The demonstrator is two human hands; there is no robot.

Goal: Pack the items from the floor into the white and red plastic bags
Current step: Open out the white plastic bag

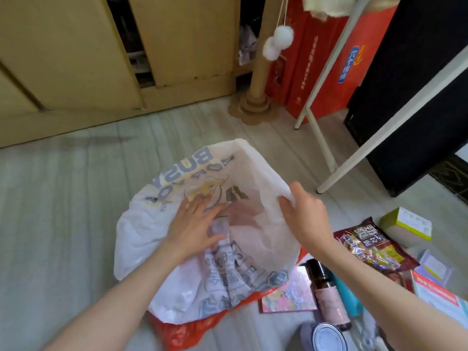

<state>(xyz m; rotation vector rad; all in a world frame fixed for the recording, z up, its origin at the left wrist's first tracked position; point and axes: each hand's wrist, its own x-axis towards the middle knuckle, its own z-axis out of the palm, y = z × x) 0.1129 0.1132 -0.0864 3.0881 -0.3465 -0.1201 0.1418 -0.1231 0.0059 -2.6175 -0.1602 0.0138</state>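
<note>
A white plastic bag [157, 229] with grey and yellow print lies on the floor with its mouth spread wide. My left hand [195, 224] rests flat on its printed side, fingers apart. My right hand [304, 214] pinches the bag's right rim and lifts it. A red plastic bag [182, 330] lies crumpled under the white one. To the right on the floor lie a dark snack packet [372, 244], a brown bottle [326, 297], a pink card [288, 292], a round tin [326, 338], a green and white box [407, 224] and a teal item [349, 297].
Cardboard boxes [76, 59] line the back wall. A cardboard post [255, 97] with hanging white pompoms stands behind the bag. Red gift boxes [316, 59], a white table leg [326, 148] and a black cabinet [417, 97] fill the right side. Pale floor [63, 211] stretches to the left.
</note>
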